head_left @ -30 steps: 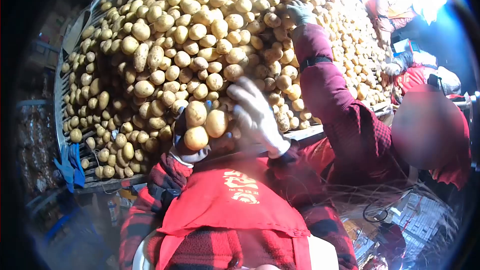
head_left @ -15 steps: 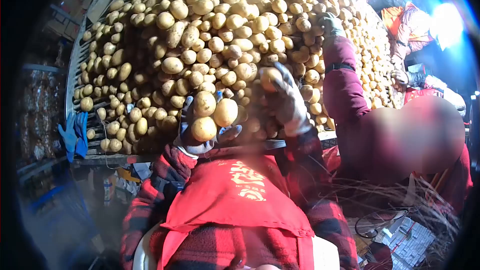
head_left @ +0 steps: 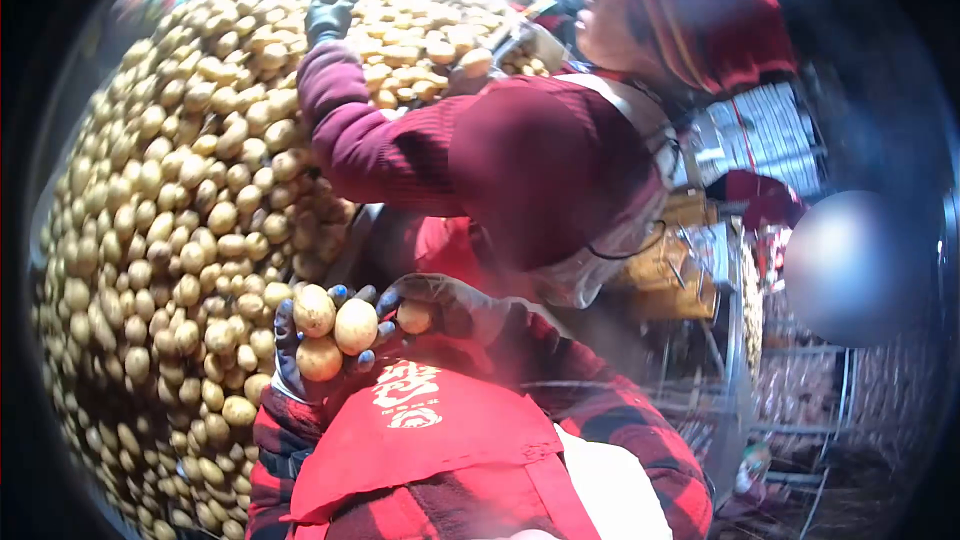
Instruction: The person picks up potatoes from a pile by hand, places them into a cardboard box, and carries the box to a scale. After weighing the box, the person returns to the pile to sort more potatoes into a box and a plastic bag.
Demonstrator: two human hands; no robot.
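Three potatoes (head_left: 356, 326) rest together in my left hand (head_left: 288, 360), whose blue-tipped gloved fingers curl around them. Close beside it, my right hand (head_left: 445, 295), gloved too, grips a single potato (head_left: 413, 317). Both hands are in front of the red apron (head_left: 450, 430), just off the near edge of a large heap of potatoes (head_left: 190, 200). Part of the right-hand fingers is hidden behind the potatoes.
A co-worker in a purple sleeve (head_left: 345, 130) stands close on my right, with a gloved hand (head_left: 333, 15) on the heap. Beyond the co-worker are a light-coloured container (head_left: 540, 40) holding potatoes, wooden crates (head_left: 675, 280) and stacked flat cartons (head_left: 760, 135).
My view has turned to the right. My right hand has come from over the heap to beside my left hand, bringing its potato. The left hand still holds its three potatoes.
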